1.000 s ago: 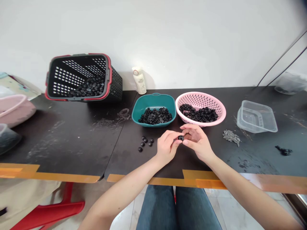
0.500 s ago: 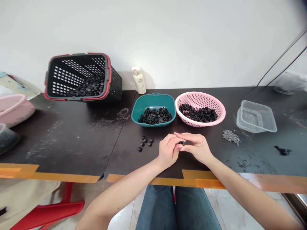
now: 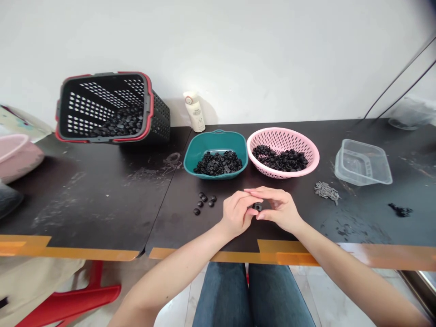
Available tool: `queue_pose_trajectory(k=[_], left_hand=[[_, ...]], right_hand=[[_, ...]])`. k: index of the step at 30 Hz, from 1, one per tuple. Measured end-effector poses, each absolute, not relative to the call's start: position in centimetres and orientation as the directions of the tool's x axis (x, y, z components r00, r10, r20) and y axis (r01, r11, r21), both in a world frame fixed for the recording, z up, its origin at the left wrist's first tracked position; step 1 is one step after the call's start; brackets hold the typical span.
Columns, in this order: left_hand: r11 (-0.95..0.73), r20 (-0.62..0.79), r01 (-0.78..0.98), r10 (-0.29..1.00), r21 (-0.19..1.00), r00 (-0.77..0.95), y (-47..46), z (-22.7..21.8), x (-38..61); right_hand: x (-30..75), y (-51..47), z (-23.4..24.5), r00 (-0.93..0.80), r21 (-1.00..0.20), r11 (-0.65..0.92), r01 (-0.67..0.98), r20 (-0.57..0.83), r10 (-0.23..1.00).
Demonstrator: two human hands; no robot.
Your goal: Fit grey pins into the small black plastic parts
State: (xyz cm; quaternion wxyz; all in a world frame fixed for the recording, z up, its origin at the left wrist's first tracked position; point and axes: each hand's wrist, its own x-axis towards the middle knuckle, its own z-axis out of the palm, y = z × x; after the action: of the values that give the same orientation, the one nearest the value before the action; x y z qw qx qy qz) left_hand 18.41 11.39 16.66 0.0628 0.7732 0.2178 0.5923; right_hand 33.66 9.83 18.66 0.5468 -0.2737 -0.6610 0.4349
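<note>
My left hand (image 3: 236,212) and my right hand (image 3: 277,209) meet over the black table (image 3: 102,200), just in front of me. Both pinch one small black round part (image 3: 256,207) between their fingertips. A few more small black parts (image 3: 203,202) lie loose on the table to the left of my left hand. Behind my hands stand a teal tub (image 3: 215,144) and a pink perforated bowl (image 3: 282,141), each holding a heap of black parts.
A black basket with a red rim (image 3: 105,106) lies tipped at the back left with black parts inside. A white bottle (image 3: 194,111) stands by the wall. A clear plastic container (image 3: 361,162) and a pile of grey pins (image 3: 326,190) sit to the right. Orange tape (image 3: 286,258) lines the table's front edge.
Both hands have dropped a little toward me and closed tighter around the small black part. The view has shifted slightly.
</note>
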Motion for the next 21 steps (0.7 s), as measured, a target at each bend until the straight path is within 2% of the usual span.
queue_pose_trajectory(k=[7,14,17,21], left_hand=[[-0.91,0.898,0.25,0.385,0.33,0.214,11.22,16.78,18.23],[-0.881,0.879,0.276,0.44,0.384,0.183,11.19,16.89,18.2],[-0.866,0.867,0.281,0.469,0.414,0.167,11.3,16.89,18.2],[-0.857,0.849,0.236,0.501,0.459,0.168,11.57,16.84,18.17]], right_hand=[[33.97,9.84,18.63,-0.245,-0.855,0.515,-0.061,0.514,0.822],[34.01,9.8,18.52,-0.147,-0.878,0.47,-0.095,0.479,0.865],[33.91,9.92,18.27,-0.133,-0.906,0.399,-0.143,0.417,0.899],[33.68,10.12,17.79,-0.088,-0.943,0.204,-0.263,0.234,0.968]])
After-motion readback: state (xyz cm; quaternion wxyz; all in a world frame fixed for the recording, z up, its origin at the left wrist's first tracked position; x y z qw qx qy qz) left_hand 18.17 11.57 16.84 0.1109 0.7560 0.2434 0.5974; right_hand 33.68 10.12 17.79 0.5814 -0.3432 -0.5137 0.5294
